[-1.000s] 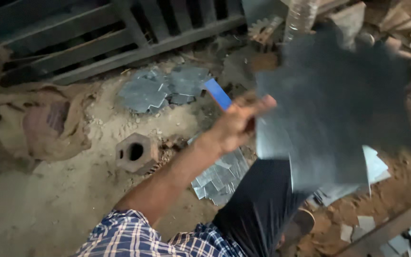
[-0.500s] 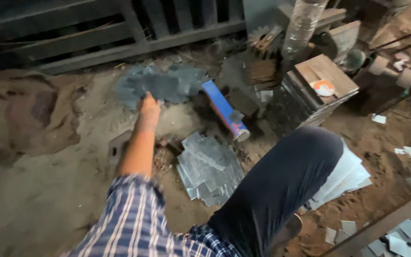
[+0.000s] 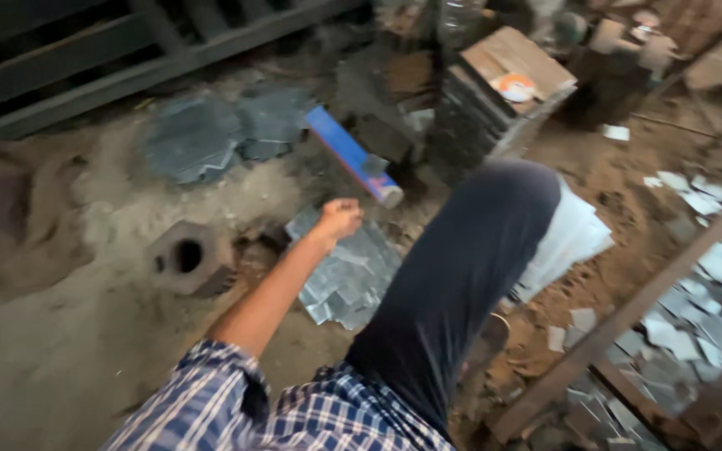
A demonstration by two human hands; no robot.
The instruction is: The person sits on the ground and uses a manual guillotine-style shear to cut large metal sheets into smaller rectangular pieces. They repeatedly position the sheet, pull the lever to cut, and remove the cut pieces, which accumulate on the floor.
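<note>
My left hand (image 3: pixel 340 219) is stretched out in front of me on a bare forearm with a blue checked sleeve. Its fingers are curled into a fist and I see nothing in it. It hovers over the far edge of a loose pile of small grey metal sheets (image 3: pixel 348 280) on the dirt floor. A blue tube (image 3: pixel 348 154) lies just beyond the hand. Farther back left sit two stacks of notched grey plates (image 3: pixel 198 138). My right hand is out of view.
My knee in dark trousers (image 3: pixel 461 267) fills the middle. A block with a round hole (image 3: pixel 184 257) sits to the left. A tall stack of dark plates (image 3: pixel 495 100) stands behind, white sheets (image 3: pixel 578 234) to the right, and a rusty bar (image 3: pixel 628 313) over metal scraps.
A second ago the left hand held up a large dark sheet. It then reached to the far notched plates without the sheet, and has now drawn back over the near pile.
</note>
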